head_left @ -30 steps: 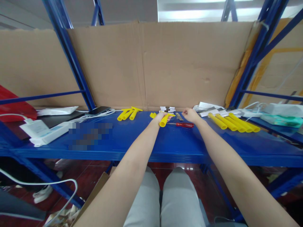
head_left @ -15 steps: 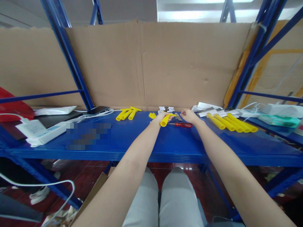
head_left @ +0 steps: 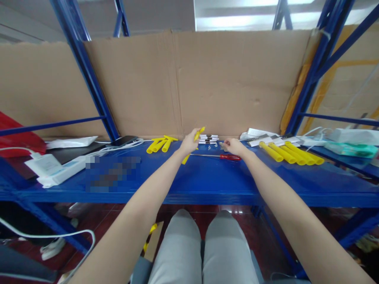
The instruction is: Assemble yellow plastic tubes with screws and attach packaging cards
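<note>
My left hand (head_left: 189, 142) is closed around a yellow plastic handle (head_left: 199, 133), whose upper end sticks out past the fingers. Below the hand a yellow end (head_left: 186, 159) shows; whether it belongs to the same piece I cannot tell. My right hand (head_left: 233, 146) pinches at a small metal piece (head_left: 223, 146) just above the blue tabletop (head_left: 213, 175). A screwdriver with a red handle (head_left: 230, 157) lies in front of both hands, its shaft pointing left. Between the hands, farther back, white pieces with dark bands (head_left: 208, 139) are stacked beside tiny parts (head_left: 209, 148).
Yellow T-shaped handles (head_left: 160, 144) lie to the left, and several yellow tubes (head_left: 291, 153) with white and dark ends to the right. A white power strip (head_left: 63, 171) with cables is at far left. Cardboard (head_left: 225, 83) walls the back; blue rack posts (head_left: 85, 75) stand at both sides.
My left hand has moved left and slightly back, turning the yellow handle so its tube end no longer faces me. My right hand has come slightly down and left to the metal piece.
</note>
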`<state>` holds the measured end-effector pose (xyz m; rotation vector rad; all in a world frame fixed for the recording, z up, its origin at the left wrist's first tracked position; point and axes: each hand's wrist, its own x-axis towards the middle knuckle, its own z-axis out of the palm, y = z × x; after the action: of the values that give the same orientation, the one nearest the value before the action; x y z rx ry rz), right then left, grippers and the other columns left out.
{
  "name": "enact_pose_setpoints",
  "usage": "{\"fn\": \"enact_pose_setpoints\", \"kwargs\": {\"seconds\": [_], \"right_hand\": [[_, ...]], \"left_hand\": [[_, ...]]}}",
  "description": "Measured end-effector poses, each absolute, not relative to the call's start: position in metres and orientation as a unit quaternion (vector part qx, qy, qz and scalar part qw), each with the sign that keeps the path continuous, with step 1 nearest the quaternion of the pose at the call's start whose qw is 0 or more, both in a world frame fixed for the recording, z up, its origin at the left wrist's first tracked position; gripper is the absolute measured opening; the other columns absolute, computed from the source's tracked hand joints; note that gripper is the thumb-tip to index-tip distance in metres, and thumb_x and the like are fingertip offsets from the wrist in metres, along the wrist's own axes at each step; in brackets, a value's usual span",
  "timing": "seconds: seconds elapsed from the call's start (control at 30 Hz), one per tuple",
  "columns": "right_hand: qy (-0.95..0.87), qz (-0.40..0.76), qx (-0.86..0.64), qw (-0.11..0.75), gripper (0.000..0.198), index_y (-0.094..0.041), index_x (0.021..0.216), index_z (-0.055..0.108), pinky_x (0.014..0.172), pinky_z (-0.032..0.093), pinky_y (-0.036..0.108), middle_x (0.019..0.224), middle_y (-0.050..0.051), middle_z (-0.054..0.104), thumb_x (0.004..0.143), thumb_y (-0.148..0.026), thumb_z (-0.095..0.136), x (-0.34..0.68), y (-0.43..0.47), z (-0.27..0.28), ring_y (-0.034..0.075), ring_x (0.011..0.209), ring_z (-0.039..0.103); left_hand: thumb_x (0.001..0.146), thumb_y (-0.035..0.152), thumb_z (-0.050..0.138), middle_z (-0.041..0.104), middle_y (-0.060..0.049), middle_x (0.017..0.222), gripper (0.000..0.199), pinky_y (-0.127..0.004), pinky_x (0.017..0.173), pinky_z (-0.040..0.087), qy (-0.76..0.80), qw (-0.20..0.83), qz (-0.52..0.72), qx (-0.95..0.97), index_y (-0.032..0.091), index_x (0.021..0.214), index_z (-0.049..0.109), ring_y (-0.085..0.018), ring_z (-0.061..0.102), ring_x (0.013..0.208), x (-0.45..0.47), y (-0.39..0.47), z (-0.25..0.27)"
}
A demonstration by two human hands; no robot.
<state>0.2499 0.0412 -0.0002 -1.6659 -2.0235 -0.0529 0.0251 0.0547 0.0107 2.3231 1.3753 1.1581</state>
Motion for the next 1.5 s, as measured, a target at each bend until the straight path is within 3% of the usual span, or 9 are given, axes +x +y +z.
{"fn": "enact_pose_setpoints", "kwargs": {"seconds": [0.07,0.13,0.3,0.6,0.83,1.1,1.5], "right_hand": [[-0.753,-0.029,-0.597,0.277,0.019,-0.013,0.088,0.066,0.071,0.042,0.023,0.09,0.012,0.072,0.089,-0.016,0.047,0.249,0.042,0.0,0.017,0.079,0.064],[-0.762,-0.035,-0.572,0.302,0.02,-0.013,0.091,0.066,0.075,0.043,0.024,0.093,0.012,0.071,0.09,-0.016,0.046,0.247,0.043,0.0,0.018,0.084,0.064],[-0.795,-0.027,-0.5,0.343,0.019,-0.015,0.093,0.064,0.079,0.044,0.026,0.094,0.011,0.07,0.09,-0.018,0.046,0.24,0.048,-0.004,0.019,0.086,0.063],[-0.799,0.077,-0.47,0.366,0.01,-0.016,0.086,0.059,0.07,0.047,0.025,0.085,0.007,0.068,0.081,-0.009,0.054,0.229,0.051,-0.013,0.015,0.074,0.062],[-0.712,0.28,-0.489,0.419,0.014,-0.018,0.083,0.052,0.051,0.043,0.02,0.054,-0.004,0.057,0.078,-0.004,0.053,0.221,0.045,-0.013,0.01,0.046,0.052],[-0.657,0.374,-0.474,0.452,0.018,-0.016,0.084,0.057,0.054,0.043,0.02,0.055,-0.005,0.057,0.07,-0.006,0.061,0.224,0.038,-0.007,0.009,0.049,0.052],[-0.648,0.381,-0.485,0.446,0.019,-0.015,0.087,0.062,0.055,0.042,0.02,0.059,-0.003,0.06,0.071,-0.006,0.061,0.228,0.037,-0.005,0.009,0.052,0.051]], "left_hand": [[0.089,0.014,0.045,0.059,-0.007,0.118,0.048,-0.033,0.093,0.047,0.456,-0.022,0.322,0.829,0.026,0.134,0.048,-0.021,0.059,0.108,0.019,0.045,0.004],[0.09,0.015,0.043,0.059,-0.007,0.116,0.048,-0.032,0.091,0.046,0.46,-0.094,0.241,0.85,0.029,0.136,0.05,-0.021,0.06,0.106,0.017,0.035,0.0],[0.093,0.018,0.039,0.06,-0.007,0.117,0.046,-0.029,0.085,0.048,0.441,-0.174,0.149,0.868,0.032,0.135,0.052,-0.02,0.062,0.102,0.023,0.018,-0.001],[0.092,0.019,0.042,0.065,-0.007,0.114,0.033,-0.032,0.088,0.047,0.411,-0.172,0.127,0.886,0.026,0.119,0.06,-0.02,0.062,0.105,0.029,0.022,-0.009],[0.091,0.018,0.042,0.065,-0.007,0.114,0.032,-0.033,0.088,0.047,0.413,-0.16,0.127,0.887,0.025,0.117,0.059,-0.021,0.061,0.106,0.029,0.02,-0.007],[0.091,0.016,0.041,0.065,-0.008,0.116,0.036,-0.035,0.088,0.049,0.414,-0.155,0.126,0.888,0.024,0.123,0.055,-0.022,0.062,0.108,0.031,0.013,-0.003],[0.091,0.017,0.043,0.064,-0.007,0.122,0.039,-0.035,0.092,0.047,0.409,-0.148,0.142,0.889,0.026,0.127,0.055,-0.022,0.06,0.112,0.03,0.015,-0.003]]}}
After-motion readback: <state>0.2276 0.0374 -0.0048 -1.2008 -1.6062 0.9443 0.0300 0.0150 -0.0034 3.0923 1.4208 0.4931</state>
